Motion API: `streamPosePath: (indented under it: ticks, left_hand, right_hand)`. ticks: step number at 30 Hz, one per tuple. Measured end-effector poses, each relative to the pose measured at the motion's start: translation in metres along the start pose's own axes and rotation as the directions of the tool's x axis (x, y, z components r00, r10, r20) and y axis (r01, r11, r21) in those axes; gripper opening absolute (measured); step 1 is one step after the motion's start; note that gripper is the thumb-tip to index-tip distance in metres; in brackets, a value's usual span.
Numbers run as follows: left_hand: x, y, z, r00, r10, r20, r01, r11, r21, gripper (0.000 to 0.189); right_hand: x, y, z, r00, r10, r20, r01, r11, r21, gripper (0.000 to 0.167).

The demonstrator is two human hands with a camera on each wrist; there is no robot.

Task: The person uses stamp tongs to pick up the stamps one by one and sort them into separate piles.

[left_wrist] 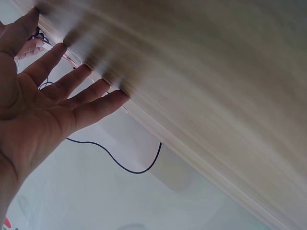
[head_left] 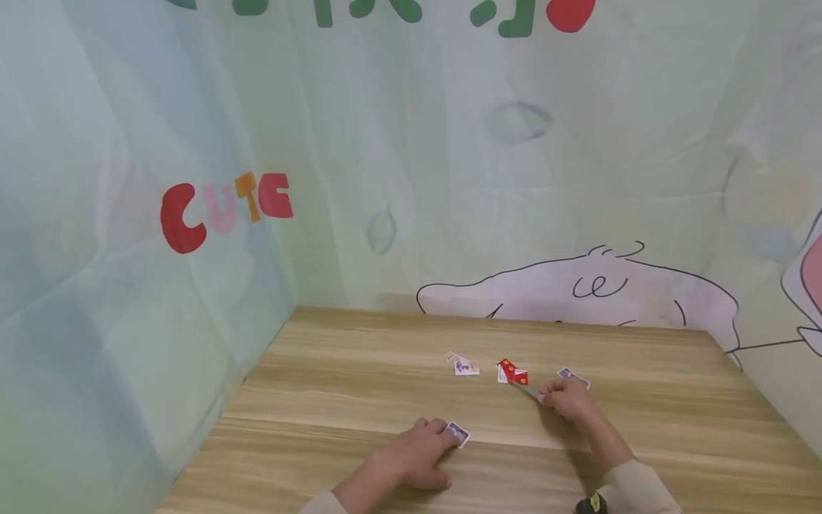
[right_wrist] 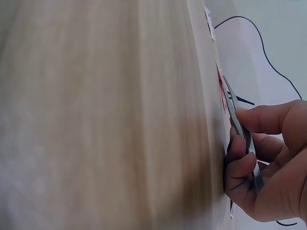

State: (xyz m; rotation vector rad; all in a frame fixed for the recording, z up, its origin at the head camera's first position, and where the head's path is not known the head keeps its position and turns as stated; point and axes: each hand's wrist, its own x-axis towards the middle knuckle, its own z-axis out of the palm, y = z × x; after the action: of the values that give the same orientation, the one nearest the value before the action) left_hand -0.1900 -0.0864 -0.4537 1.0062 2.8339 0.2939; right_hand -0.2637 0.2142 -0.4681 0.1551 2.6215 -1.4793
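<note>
My right hand point(head_left: 568, 398) pinches metal tweezers point(right_wrist: 257, 178) between thumb and fingers. The tweezers' tips reach the lower edge of a small cluster of red-and-white stamp-like pieces point(head_left: 521, 377), which overlap one another on the table. Spread out on the wood, my left hand point(head_left: 417, 455) has its fingertips on the tabletop. One finger rests at a small dark, white-bordered stamp-like piece point(head_left: 458, 431). In the left wrist view, that palm and its extended fingers point(left_wrist: 72, 79) show plainly. Just beyond the right hand lies another dark white-edged piece point(head_left: 583, 382), partly covered by it.
Pale printed pieces point(head_left: 467, 368) overlap to the left of the red ones. Everything lies on a wood-grain table point(head_left: 334, 400). A printed curtain point(head_left: 449, 178) hangs behind the table and along its left side. A dark round object point(head_left: 591, 504) is at the right sleeve.
</note>
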Motion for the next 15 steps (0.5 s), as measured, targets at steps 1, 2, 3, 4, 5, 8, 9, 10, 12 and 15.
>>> streamPosePath:
  ticks: [1,2,3,4,5,8,9,10,12,15]
  left_hand:
    - [0.000,0.000,0.000,1.000,-0.001,-0.001,0.001,1.000,0.000,0.055]
    - [0.000,0.001,0.000,1.000,-0.002,0.000,0.002,1.000,0.000,0.054]
    - [0.000,0.001,0.000,1.000,-0.005,0.001,0.005,1.000,0.001,0.054]
    - [0.000,0.001,0.000,1.000,-0.008,0.004,0.008,1.000,-0.002,0.055]
    - [-0.001,0.002,0.000,1.000,-0.010,0.007,0.010,1.000,-0.004,0.054]
    - [-0.002,0.002,0.001,1.000,-0.016,0.016,0.016,1.000,-0.009,0.055]
    - [-0.002,0.002,0.001,1.000,-0.017,0.015,0.017,1.000,-0.004,0.055]
    - [-0.002,0.002,0.001,1.000,-0.017,0.013,0.017,1.000,-0.003,0.055]
    - [-0.002,0.002,0.000,1.000,-0.018,0.007,0.018,1.000,0.003,0.056]
    - [-0.001,0.001,-0.001,1.000,-0.018,0.008,0.018,1.000,-0.002,0.056]
  right_hand:
    - [0.000,0.000,0.000,1.000,-0.001,-0.002,0.001,1.000,0.001,0.014]
    - [0.000,0.000,0.000,1.000,-0.001,-0.003,0.001,1.000,0.003,0.014]
    - [-0.001,0.001,-0.001,1.000,-0.004,-0.003,0.004,1.000,0.004,0.013]
    - [-0.001,0.002,-0.001,1.000,-0.006,-0.003,0.006,1.000,0.005,0.013]
    - [-0.002,0.002,-0.001,1.000,-0.003,-0.002,0.003,1.000,0.005,0.013]
    - [-0.005,0.006,-0.001,1.000,0.006,0.005,-0.006,1.000,0.011,0.012]
    - [-0.006,0.006,-0.001,1.000,0.006,0.004,-0.006,1.000,0.014,0.012]
    - [-0.007,0.007,-0.001,1.000,0.006,0.004,-0.006,1.000,0.018,0.012]
    - [-0.009,0.008,-0.001,1.000,-0.001,-0.003,0.001,1.000,0.027,0.012]
    - [-0.012,0.008,-0.002,1.000,-0.009,-0.014,0.010,0.999,0.031,0.011]
